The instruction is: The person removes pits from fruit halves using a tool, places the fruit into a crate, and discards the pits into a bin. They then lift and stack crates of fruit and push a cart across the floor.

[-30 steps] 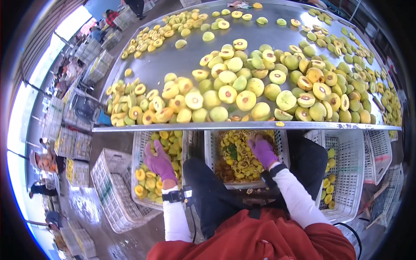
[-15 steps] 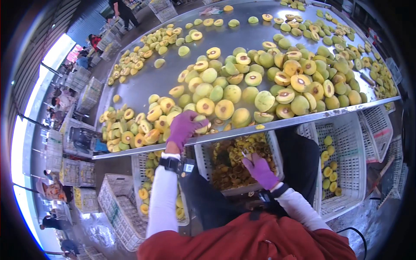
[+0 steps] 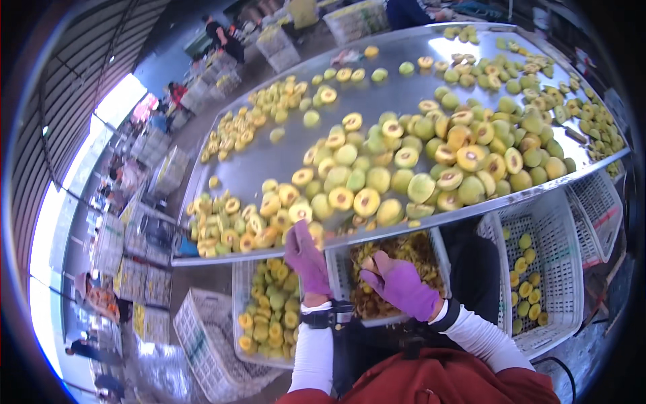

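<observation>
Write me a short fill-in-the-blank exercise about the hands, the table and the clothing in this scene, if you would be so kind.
1. The left hand and the right hand both wear gloves coloured ____.
2. The hand that overlaps the near edge of the fruit-covered table in this view is the ____ one.
3. The person's forearms are covered by sleeves coloured ____.
4. The person's shirt is ____.

Missing words: purple; left; white; red.

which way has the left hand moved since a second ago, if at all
Yes: the left hand has moved forward, from over the fruit-filled crate up to the metal table's front edge, which it now overlaps in view.
</observation>
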A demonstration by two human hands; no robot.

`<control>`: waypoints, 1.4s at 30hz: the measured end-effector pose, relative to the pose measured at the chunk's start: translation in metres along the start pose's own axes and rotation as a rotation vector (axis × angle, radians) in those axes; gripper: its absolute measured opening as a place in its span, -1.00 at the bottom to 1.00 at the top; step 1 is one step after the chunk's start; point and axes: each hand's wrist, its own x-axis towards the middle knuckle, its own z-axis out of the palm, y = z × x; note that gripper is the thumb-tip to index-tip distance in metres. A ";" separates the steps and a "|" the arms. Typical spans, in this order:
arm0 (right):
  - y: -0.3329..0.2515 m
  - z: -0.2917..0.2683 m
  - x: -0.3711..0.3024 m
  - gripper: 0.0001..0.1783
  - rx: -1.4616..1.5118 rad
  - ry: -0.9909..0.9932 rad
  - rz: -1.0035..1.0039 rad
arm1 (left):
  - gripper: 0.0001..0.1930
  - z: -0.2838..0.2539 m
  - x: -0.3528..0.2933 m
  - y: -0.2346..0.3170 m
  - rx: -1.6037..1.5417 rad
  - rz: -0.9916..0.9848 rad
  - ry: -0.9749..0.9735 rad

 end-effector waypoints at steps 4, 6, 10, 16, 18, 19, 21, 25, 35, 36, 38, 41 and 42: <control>0.011 -0.029 0.007 -0.69 0.034 -0.022 0.123 | -0.57 -0.009 0.036 -0.047 0.585 0.506 -0.103; 0.019 -0.055 0.017 -0.82 -0.091 -0.085 0.030 | -0.54 -0.010 0.038 -0.059 0.643 0.523 -0.172; 0.061 -0.068 0.066 -0.85 -0.321 0.052 -0.162 | -0.42 -0.008 0.039 -0.084 0.662 0.447 -0.144; 0.193 -0.067 0.242 -0.77 -0.507 -0.150 -0.134 | -0.42 -0.003 0.052 -0.072 0.584 0.312 -0.175; 0.203 -0.041 0.301 -0.70 -0.342 -0.140 -0.061 | -0.46 -0.008 0.055 -0.078 0.552 0.331 -0.191; 0.207 -0.027 0.332 -0.70 -0.324 -0.158 -0.086 | -0.46 -0.009 0.056 -0.079 0.575 0.315 -0.170; 0.220 0.002 0.379 -0.65 -0.316 -0.394 0.090 | -0.48 -0.009 0.055 -0.071 0.565 0.321 -0.177; 0.247 0.070 0.407 -0.52 -0.411 -0.381 -0.110 | -0.45 -0.003 0.046 -0.082 0.567 0.370 -0.149; 0.111 0.042 0.338 -0.47 -0.105 -1.002 0.221 | -0.46 -0.010 0.051 -0.074 0.555 0.266 -0.129; 0.110 0.030 0.332 -0.48 -0.067 -0.964 0.209 | -0.46 -0.009 0.054 -0.073 0.548 0.243 -0.136; 0.111 0.004 0.312 -0.50 -0.020 -0.739 0.173 | -0.39 -0.009 0.055 -0.070 0.584 0.253 -0.170; 0.094 -0.052 0.268 -0.53 0.053 -0.317 0.134 | -0.30 0.000 0.054 -0.068 0.498 0.302 -0.125; 0.082 -0.058 0.248 -0.54 0.108 -0.240 0.113 | -0.24 -0.002 0.048 -0.064 0.597 0.312 -0.072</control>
